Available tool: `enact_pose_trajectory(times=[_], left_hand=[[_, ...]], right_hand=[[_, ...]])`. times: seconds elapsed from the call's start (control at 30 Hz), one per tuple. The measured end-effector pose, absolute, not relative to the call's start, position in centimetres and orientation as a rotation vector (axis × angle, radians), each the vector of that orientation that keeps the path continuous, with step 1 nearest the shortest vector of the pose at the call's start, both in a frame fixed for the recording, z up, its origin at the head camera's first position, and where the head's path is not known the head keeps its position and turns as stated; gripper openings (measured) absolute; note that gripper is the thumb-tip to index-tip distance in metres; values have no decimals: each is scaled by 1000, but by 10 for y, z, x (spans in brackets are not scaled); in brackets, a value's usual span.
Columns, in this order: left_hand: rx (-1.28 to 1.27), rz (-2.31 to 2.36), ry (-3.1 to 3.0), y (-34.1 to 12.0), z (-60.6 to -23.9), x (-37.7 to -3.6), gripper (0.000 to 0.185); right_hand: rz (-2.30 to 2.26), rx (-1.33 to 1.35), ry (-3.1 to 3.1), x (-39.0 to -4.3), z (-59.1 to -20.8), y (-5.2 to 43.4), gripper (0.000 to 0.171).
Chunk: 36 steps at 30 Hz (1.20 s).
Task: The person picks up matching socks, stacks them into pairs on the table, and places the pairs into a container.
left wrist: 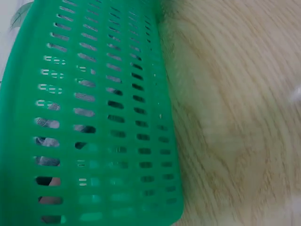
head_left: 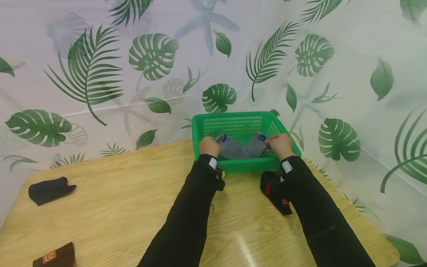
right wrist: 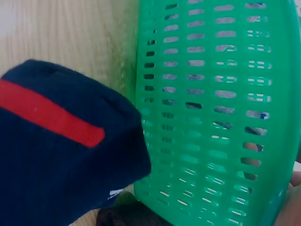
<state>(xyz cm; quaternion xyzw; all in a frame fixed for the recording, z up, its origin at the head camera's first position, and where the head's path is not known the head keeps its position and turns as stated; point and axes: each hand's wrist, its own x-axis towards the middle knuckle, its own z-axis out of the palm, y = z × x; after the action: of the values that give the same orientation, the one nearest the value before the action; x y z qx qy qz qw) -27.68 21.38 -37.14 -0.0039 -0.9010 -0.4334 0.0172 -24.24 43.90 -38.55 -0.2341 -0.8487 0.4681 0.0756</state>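
Note:
A grey sock (head_left: 233, 149) with a blue LC mark at one end and a blue stripe at the other sags in a V inside the green basket (head_left: 247, 165). My left hand (head_left: 209, 146) has its fingers curled at the striped end. My right hand (head_left: 281, 144) pinches the end beside the LC mark. In the left wrist view, the basket wall (left wrist: 19, 141) hides most of the sock; grey cloth shows through the slots. The right wrist view shows part of my right hand (right wrist: 291, 200) behind the basket rim (right wrist: 288, 94).
Against the basket's front, under my right wrist, lies a dark navy sock (head_left: 275, 198) with a red stripe and red LC letters. A dark rolled sock (head_left: 48, 191) is at the table's far left. Nearer, a brown sock (head_left: 65, 256) bears an orange LC patch. A leaf-patterned sheet (head_left: 186, 122) hangs behind the table.

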Motion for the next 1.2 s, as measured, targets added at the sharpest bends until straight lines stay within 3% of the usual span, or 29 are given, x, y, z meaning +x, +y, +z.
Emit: enact_pose_trajectory(times=[0.2,0.33,0.43,0.67,0.97,1.1,1.2], left_hand=[[50,-1280,-2853,209,-402,-307,35],[68,-1252,-2904,203,-402,-310,22],[43,-1234,-2977,199,-402,-310,21],[-44,-1187,-3056,186,-397,-307,21],[-110,-1343,-2949,172,-383,-303,36],[-215,-1326,-2944,163,-378,-298,23],[-351,-1326,-2933,149,-373,-292,42]], right_hand=[[1310,-694,-2599,-250,-390,424,35],[1161,-615,-2695,-251,-389,418,33],[948,-547,-2803,-252,-388,415,22],[591,-417,-3098,-255,-383,401,37],[578,-360,-3129,-257,-376,392,38],[557,-304,-3109,-255,-377,381,38],[541,-219,-3086,-251,-377,366,37]])
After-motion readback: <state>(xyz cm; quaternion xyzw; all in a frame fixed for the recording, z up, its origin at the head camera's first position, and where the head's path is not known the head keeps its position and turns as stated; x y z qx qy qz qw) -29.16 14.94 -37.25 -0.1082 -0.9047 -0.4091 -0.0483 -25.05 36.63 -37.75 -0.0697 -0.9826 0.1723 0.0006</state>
